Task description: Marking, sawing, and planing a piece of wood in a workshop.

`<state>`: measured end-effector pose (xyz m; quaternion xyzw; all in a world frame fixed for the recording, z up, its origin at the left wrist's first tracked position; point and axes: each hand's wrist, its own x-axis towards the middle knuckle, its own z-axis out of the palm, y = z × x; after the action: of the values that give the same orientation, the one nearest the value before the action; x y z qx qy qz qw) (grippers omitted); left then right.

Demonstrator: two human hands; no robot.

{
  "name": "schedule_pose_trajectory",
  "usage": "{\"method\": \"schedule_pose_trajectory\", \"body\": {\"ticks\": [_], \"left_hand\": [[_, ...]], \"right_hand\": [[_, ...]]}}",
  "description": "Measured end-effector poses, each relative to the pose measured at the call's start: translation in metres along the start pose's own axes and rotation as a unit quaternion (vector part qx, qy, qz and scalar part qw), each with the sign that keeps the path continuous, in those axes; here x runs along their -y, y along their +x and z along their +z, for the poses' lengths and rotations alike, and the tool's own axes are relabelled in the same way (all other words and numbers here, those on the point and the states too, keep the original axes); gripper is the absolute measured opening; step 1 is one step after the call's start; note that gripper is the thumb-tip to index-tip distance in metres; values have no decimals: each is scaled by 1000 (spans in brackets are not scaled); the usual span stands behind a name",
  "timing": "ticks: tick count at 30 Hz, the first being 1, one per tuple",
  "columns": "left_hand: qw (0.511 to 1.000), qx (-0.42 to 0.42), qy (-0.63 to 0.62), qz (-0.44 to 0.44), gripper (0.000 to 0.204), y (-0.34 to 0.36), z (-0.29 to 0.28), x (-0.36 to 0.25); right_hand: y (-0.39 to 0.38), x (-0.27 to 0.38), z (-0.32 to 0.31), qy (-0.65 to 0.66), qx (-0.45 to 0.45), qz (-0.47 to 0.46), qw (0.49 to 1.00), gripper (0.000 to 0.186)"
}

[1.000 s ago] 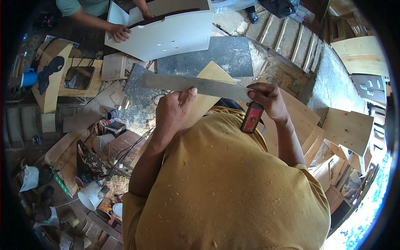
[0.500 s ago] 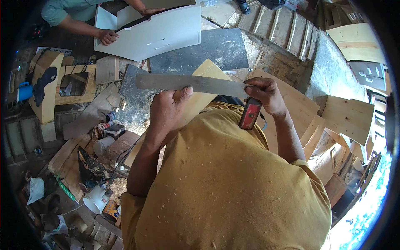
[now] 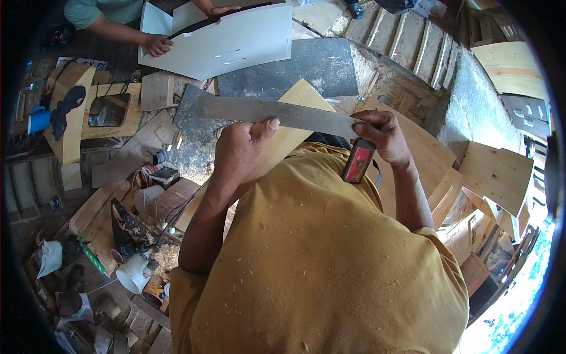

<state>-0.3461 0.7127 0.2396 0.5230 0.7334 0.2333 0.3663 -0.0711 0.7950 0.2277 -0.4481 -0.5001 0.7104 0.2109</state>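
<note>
In front of my chest I hold a try square, its long flat steel blade lying crosswise. Its red-and-black stock hangs near square to the blade's right end. My left hand grips the lower edge around mid-blade, thumb lying on the metal and the fingers curled. At the other end, my right hand pinches the blade between thumb and fingers, just above the stock. Below the blade a pale wooden board with a pointed far corner runs down to the left, partly hidden by my left arm and my shirt.
Far left, a co-worker's hands rest on a white cabinet box. A dark scuffed panel lies beside it. Wooden panels stand to the right. A white bucket and cluttered tools lie at lower left.
The view has shifted slightly, so the surroundings sit a little to the right. The blade slopes a bit more, its left end higher. Both hands keep their grip.
</note>
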Motion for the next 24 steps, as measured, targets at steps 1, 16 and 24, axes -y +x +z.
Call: {"method": "schedule_pose_trajectory", "body": {"ticks": [1, 16, 24], "left_hand": [[1000, 2, -1, 9, 42, 1, 0, 0], [999, 35, 15, -31, 41, 6, -6, -4], [999, 35, 17, -31, 41, 8, -9, -5]], "right_hand": [[1, -1, -1, 7, 4, 0, 1000, 19], [5, -3, -2, 6, 10, 15, 1000, 21], [9, -4, -3, 5, 18, 8, 1000, 22]]}}
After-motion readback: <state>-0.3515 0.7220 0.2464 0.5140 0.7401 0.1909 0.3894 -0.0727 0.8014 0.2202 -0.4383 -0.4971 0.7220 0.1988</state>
